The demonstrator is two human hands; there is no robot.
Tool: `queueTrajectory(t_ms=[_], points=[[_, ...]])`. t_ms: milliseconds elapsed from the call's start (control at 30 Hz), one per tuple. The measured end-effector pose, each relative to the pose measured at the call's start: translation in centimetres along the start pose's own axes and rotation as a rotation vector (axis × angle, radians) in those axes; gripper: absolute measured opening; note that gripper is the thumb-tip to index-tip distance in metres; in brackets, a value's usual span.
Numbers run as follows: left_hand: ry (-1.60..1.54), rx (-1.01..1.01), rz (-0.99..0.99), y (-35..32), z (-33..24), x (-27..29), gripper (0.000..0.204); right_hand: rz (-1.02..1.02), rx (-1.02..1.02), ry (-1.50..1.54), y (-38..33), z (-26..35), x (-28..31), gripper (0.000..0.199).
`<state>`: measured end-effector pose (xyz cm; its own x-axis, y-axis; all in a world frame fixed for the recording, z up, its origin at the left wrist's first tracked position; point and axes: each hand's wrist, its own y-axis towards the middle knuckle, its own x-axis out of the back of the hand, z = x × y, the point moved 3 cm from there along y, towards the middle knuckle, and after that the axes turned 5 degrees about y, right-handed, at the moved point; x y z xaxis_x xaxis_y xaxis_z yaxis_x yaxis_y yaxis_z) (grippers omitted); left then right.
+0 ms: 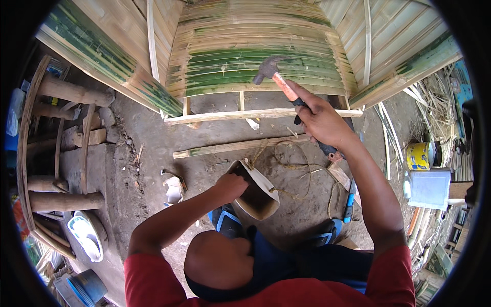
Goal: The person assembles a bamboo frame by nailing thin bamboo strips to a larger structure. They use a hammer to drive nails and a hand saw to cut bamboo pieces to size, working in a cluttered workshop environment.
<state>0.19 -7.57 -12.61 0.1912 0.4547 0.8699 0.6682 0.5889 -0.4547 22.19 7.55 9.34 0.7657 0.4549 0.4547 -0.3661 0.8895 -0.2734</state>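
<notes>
My right hand (319, 120) grips a hammer by its orange and black handle (284, 87). The dark hammer head (267, 69) is raised in front of a curved panel of green and tan bamboo strips (255, 46). A pale wooden crossbar (220, 116) runs under that panel. My left hand (230, 185) reaches into a white container with a dark inside (266, 202), which stands tilted on the dirt ground between my knees. The fingers are curled over its rim and hidden inside it.
A split bamboo strip (230, 147) and loose twine (299, 166) lie on the ground. Log furniture (66, 92) stands at the left, with a sandal (87, 235) below it. At the right are a yellow can (419, 156), a blue-handled tool (349, 202) and bamboo offcuts.
</notes>
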Motion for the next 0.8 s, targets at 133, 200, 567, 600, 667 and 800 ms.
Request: queueTrajectory(t_ms=[133, 200, 567, 600, 667, 800], points=[[0.113, -0.056, -0.048, 3.9, -0.6, -3.7, 0.016, 0.099, -0.009, 0.126, 2.0, 3.1, -3.1, 0.058], [0.090, -0.076, -0.343, 4.8, -0.7, -3.8, 0.016, 0.155, 0.156, 0.181, 3.9, 5.3, -4.7, 0.058], [-0.188, 0.008, -0.052, 0.4, 0.2, 0.8, 0.012, 0.367, 0.159, -0.154, 8.5, 9.0, -7.8, 0.058], [-0.216, 0.005, -0.063, -0.1, 0.1, 1.4, 0.013, 0.316, 0.139, -0.032, 8.4, 9.1, -7.7, 0.058], [-0.275, 0.018, -0.069, -1.2, 0.3, 2.4, 0.015, 0.196, 0.182, -0.092, 8.4, 9.6, -7.8, 0.059], [-0.412, 0.068, -0.104, -3.5, 1.5, 4.5, 0.019, 0.249, 0.370, -0.315, 9.3, 11.0, -9.2, 0.060]])
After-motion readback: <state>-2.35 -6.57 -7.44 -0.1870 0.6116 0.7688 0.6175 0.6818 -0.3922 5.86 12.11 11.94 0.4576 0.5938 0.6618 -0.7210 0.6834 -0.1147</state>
